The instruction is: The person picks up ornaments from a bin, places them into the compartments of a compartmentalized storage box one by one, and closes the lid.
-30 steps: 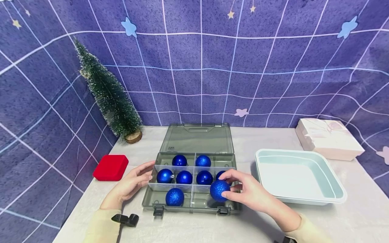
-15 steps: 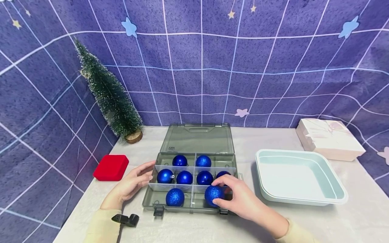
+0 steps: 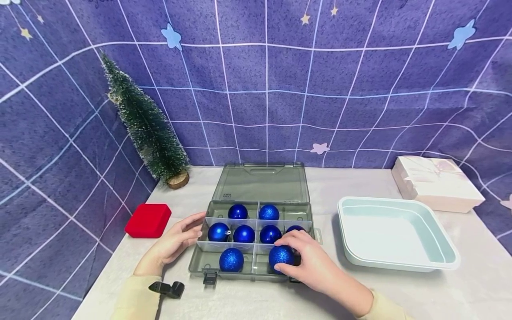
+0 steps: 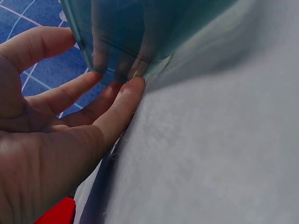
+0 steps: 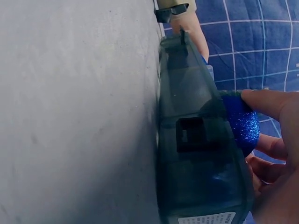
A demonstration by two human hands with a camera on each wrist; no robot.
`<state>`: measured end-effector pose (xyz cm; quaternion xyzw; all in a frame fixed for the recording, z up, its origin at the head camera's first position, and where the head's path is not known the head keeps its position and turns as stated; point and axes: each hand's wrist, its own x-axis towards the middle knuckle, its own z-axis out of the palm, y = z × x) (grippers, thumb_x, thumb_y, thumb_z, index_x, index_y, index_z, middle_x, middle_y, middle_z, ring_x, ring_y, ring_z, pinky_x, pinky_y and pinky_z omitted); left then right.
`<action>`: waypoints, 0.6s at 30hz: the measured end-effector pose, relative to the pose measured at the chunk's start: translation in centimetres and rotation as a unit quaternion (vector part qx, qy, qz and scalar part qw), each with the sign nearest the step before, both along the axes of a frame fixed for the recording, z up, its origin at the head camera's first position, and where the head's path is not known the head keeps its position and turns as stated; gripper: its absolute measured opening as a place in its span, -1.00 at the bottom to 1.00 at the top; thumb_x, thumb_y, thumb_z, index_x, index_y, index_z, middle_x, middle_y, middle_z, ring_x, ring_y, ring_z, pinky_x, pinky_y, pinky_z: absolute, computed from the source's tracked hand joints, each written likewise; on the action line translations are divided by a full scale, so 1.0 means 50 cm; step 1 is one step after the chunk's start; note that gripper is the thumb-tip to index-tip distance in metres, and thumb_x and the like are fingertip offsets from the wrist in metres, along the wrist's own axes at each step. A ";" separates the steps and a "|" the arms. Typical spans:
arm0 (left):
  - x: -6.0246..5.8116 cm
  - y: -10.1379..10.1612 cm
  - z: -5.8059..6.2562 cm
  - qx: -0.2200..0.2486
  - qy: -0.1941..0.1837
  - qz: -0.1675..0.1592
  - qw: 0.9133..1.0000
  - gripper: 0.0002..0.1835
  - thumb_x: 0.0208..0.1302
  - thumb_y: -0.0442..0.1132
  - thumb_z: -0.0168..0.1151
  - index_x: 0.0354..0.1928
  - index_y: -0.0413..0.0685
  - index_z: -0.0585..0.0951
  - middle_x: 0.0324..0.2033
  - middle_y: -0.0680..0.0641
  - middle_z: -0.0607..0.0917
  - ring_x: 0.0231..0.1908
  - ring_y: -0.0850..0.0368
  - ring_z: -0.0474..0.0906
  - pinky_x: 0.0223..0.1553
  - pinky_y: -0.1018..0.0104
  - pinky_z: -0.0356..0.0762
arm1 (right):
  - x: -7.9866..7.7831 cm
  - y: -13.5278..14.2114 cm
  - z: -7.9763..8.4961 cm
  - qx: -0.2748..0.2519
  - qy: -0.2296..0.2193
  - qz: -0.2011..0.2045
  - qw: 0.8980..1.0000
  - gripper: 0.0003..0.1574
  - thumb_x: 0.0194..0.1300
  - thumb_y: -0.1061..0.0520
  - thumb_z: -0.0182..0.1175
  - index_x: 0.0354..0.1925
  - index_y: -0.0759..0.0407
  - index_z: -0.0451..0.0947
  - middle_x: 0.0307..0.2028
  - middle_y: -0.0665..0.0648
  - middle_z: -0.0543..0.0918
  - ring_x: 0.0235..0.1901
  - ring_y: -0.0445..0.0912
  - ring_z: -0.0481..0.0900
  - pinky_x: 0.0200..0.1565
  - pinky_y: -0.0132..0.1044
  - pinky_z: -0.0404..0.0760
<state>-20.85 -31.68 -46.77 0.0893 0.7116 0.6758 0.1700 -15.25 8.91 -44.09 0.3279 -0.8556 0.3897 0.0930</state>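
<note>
A glittery blue Christmas bauble (image 3: 280, 258) sits low in the front right compartment of a grey see-through divided case (image 3: 201, 257), whose lid lies back. My right hand (image 3: 316, 263) holds that bauble between thumb and fingers, as the right wrist view also shows the bauble (image 5: 244, 125) reaching above the case's front wall. Several other blue baubles rest in the case, among them a glittery one (image 3: 231, 260) at front left and a matt one (image 3: 218, 232) in the middle row. My left hand (image 3: 172, 242) touches the case's left side with fingers extended.
A pale blue tray (image 3: 400, 262) stands to the right, with a white gift box (image 3: 440, 182) behind it. On the left are a red box (image 3: 148, 221) and a small artificial Christmas tree (image 3: 146, 120). A patterned cloth (image 3: 248, 111) hangs behind the table.
My right hand has moved left and slightly down, bringing the glittery bauble into the front right compartment beside the divider. The left hand stays at the case's side.
</note>
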 end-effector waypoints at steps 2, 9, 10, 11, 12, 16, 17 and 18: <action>-0.001 0.001 0.001 0.001 -0.001 0.000 1.000 -0.25 0.45 -0.41 0.08 0.58 -0.34 0.03 0.51 -0.44 0.05 0.25 0.13 0.38 0.16 0.32 0.44 | 0.000 -0.001 -0.003 0.005 0.009 -0.003 1.000 -0.51 0.12 -0.03 0.56 0.01 0.02 0.70 -0.03 -0.13 0.61 0.03 -0.16 0.50 -0.01 -0.12 0.62; -0.005 0.000 -0.003 0.003 -0.006 0.003 1.000 -0.24 0.44 -0.40 0.10 0.58 -0.34 0.02 0.52 -0.43 0.02 0.22 0.15 0.40 0.15 0.34 0.45 | 0.000 0.002 -0.005 0.011 0.017 0.008 1.000 -0.46 0.12 -0.04 0.55 0.07 0.02 0.69 0.01 -0.12 0.61 0.07 -0.16 0.49 0.03 -0.08 0.61; -0.005 0.000 -0.004 0.004 -0.006 0.004 1.000 -0.24 0.44 -0.40 0.10 0.58 -0.34 0.02 0.52 -0.43 0.02 0.22 0.15 0.40 0.15 0.34 0.45 | 0.001 0.003 -0.005 0.012 0.016 0.009 1.000 -0.45 0.12 -0.04 0.55 0.08 0.02 0.69 0.02 -0.12 0.61 0.07 -0.16 0.49 0.04 -0.08 0.61; -0.005 -0.001 -0.004 0.004 -0.007 0.005 1.000 -0.24 0.44 -0.41 0.10 0.58 -0.34 0.03 0.52 -0.43 0.02 0.22 0.15 0.40 0.15 0.34 0.44 | 0.001 0.004 -0.004 0.013 0.015 0.010 1.000 -0.45 0.13 -0.03 0.55 0.08 0.02 0.68 0.03 -0.12 0.61 0.08 -0.15 0.49 0.05 -0.07 0.61; -0.005 -0.001 -0.004 0.002 -0.006 0.006 1.000 -0.24 0.44 -0.41 0.10 0.58 -0.34 0.03 0.52 -0.43 0.02 0.22 0.15 0.40 0.15 0.34 0.44 | 0.001 0.004 -0.004 0.014 0.014 0.012 1.000 -0.45 0.13 -0.03 0.54 0.08 0.02 0.68 0.04 -0.12 0.61 0.08 -0.15 0.49 0.06 -0.07 0.60; -0.005 -0.001 -0.004 0.001 -0.006 0.007 1.000 -0.25 0.44 -0.41 0.09 0.57 -0.34 0.04 0.52 -0.42 0.03 0.23 0.13 0.39 0.15 0.34 0.44 | 0.001 0.006 -0.004 0.015 0.010 0.013 1.000 -0.46 0.12 0.00 0.55 0.07 0.03 0.68 0.05 -0.11 0.61 0.10 -0.14 0.50 0.09 -0.06 0.58; -0.005 -0.001 -0.004 0.000 -0.005 0.008 1.000 -0.25 0.44 -0.41 0.09 0.57 -0.34 0.04 0.52 -0.42 0.04 0.23 0.12 0.39 0.15 0.33 0.44 | 0.000 0.006 -0.005 0.015 0.012 0.013 1.000 -0.46 0.11 0.02 0.55 0.07 0.04 0.68 0.05 -0.11 0.61 0.10 -0.14 0.50 0.09 -0.05 0.58; -0.005 -0.001 -0.004 -0.001 -0.005 0.008 1.000 -0.25 0.44 -0.41 0.10 0.57 -0.34 0.04 0.52 -0.42 0.04 0.23 0.11 0.39 0.15 0.33 0.45 | 0.001 0.007 -0.005 0.015 0.014 0.014 1.000 -0.47 0.11 0.03 0.55 0.07 0.04 0.68 0.05 -0.10 0.61 0.10 -0.13 0.50 0.10 -0.04 0.57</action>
